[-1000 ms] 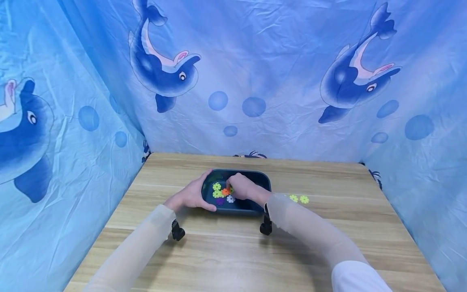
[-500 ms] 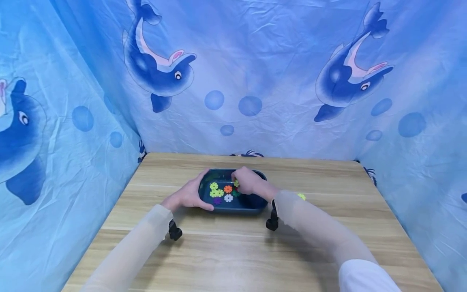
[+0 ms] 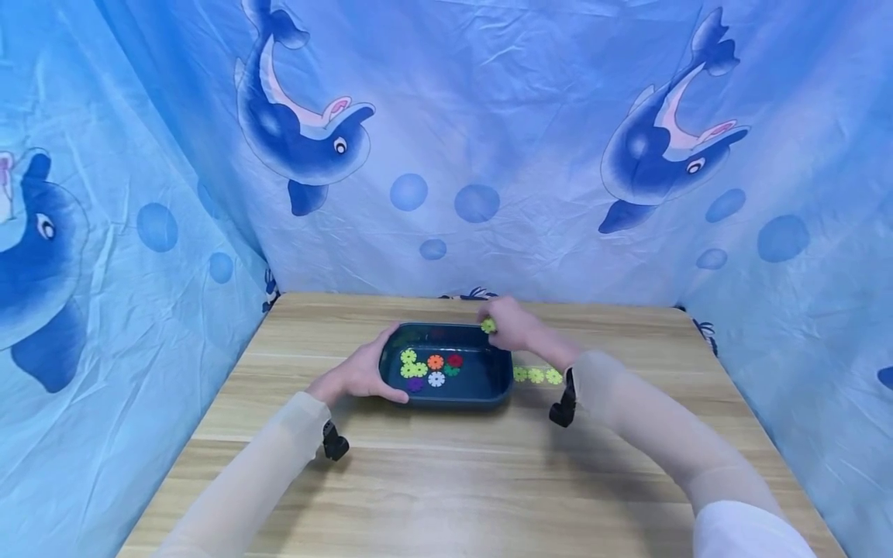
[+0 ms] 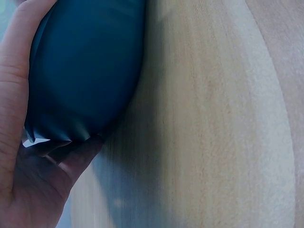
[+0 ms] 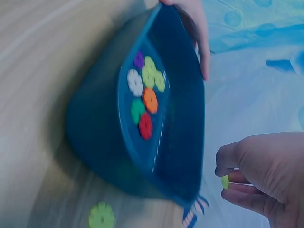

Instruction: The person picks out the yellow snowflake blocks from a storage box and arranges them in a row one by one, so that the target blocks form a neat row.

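Note:
A dark blue plastic bin [image 3: 456,403] sits on the wooden table. My left hand [image 3: 361,372] grips its left end, thumb along the front side and fingers round the far side. Inside lie small notched snowflake discs: several yellow-green ones [image 3: 412,366], an orange disc [image 3: 436,362], a red disc [image 3: 455,360], a green disc [image 3: 452,371], a white disc [image 3: 436,379] and a purple disc [image 3: 415,384]. Above the bin's far right corner, my right hand [image 3: 512,324] pinches a yellow-green snowflake disc [image 5: 225,181] between thumb and fingers.
Just right of the bin, three yellow-green discs [image 3: 536,376] lie in a row on the table [image 3: 432,488]. Blue dolphin-print curtains [image 3: 558,256] enclose the table at the back and sides. A small black camera [image 3: 562,411] hangs from each wrist.
My right hand has risen out of the bin and moved right, carrying the yellow-green disc. The row on the table, partly covered by the right forearm before, now shows. My left hand keeps its place.

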Demonstrator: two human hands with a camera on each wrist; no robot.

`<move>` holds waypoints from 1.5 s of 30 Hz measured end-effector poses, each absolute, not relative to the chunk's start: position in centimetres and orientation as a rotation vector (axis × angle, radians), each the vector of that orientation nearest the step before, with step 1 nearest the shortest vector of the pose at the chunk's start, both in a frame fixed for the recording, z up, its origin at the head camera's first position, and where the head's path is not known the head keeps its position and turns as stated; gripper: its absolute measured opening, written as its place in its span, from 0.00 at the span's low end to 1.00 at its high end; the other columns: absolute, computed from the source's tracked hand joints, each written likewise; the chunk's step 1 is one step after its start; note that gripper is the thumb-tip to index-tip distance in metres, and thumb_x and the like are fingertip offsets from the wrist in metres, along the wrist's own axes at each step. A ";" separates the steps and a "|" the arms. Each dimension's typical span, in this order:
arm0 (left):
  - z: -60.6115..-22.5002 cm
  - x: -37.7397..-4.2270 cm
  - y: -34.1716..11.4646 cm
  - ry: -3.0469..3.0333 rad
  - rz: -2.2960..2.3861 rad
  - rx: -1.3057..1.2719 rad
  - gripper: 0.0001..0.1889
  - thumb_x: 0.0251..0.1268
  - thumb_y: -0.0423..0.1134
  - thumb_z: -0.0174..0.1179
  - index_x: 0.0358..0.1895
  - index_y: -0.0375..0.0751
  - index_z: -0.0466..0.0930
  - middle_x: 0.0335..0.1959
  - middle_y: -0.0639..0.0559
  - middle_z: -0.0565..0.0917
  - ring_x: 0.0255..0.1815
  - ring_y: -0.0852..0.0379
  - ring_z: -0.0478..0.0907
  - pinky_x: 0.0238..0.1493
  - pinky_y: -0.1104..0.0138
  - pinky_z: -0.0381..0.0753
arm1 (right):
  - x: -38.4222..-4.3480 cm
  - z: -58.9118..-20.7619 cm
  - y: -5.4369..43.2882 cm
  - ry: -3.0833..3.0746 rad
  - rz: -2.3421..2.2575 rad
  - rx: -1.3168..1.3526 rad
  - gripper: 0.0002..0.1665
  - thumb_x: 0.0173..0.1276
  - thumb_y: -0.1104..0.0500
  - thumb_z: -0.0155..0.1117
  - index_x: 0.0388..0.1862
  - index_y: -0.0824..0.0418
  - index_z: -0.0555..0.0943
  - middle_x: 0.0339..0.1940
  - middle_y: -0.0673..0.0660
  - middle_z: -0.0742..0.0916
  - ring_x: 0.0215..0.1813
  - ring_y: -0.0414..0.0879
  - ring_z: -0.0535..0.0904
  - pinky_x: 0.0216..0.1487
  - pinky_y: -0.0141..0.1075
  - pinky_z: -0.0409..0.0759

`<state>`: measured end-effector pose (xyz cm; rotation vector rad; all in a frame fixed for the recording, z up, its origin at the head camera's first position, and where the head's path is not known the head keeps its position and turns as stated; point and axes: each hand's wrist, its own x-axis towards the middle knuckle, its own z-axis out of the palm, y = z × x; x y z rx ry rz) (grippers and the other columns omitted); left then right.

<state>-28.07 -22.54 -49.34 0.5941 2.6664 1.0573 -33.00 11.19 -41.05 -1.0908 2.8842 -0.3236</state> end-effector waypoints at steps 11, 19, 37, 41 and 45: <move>-49.3 -28.0 -22.4 2.654 1.069 0.558 0.79 0.40 0.57 0.88 0.89 0.45 0.35 0.80 0.31 0.67 0.79 0.33 0.68 0.80 0.38 0.67 | -33.4 -40.3 17.0 2.943 -0.407 -0.973 0.21 0.58 0.71 0.72 0.52 0.71 0.86 0.51 0.67 0.90 0.56 0.62 0.86 0.60 0.53 0.87; -49.3 -27.9 -22.6 2.648 1.062 0.559 0.80 0.40 0.59 0.88 0.89 0.44 0.35 0.81 0.31 0.66 0.80 0.33 0.67 0.80 0.37 0.66 | -33.5 -41.0 21.0 2.959 -0.400 -0.881 0.21 0.59 0.70 0.70 0.53 0.73 0.86 0.50 0.68 0.89 0.55 0.64 0.85 0.61 0.57 0.85; -49.2 -28.1 -22.3 2.656 1.069 0.561 0.79 0.39 0.58 0.88 0.89 0.43 0.36 0.80 0.30 0.66 0.79 0.32 0.68 0.80 0.37 0.65 | -32.7 -43.8 27.3 3.028 -0.410 -0.735 0.18 0.62 0.68 0.74 0.50 0.74 0.87 0.47 0.69 0.91 0.52 0.66 0.87 0.59 0.58 0.85; -49.3 -28.2 -22.2 2.657 1.053 0.561 0.79 0.39 0.59 0.88 0.89 0.44 0.36 0.81 0.31 0.65 0.80 0.32 0.67 0.80 0.37 0.65 | -32.1 -44.2 28.2 3.015 -0.396 -0.709 0.17 0.63 0.67 0.73 0.50 0.73 0.87 0.46 0.68 0.91 0.51 0.65 0.87 0.58 0.58 0.86; -49.4 -28.2 -22.2 2.661 1.051 0.565 0.79 0.39 0.59 0.88 0.89 0.44 0.36 0.81 0.31 0.66 0.80 0.32 0.67 0.80 0.37 0.65 | -31.6 -45.0 28.8 3.013 -0.404 -0.693 0.16 0.63 0.67 0.74 0.49 0.72 0.87 0.44 0.67 0.91 0.50 0.64 0.88 0.57 0.57 0.87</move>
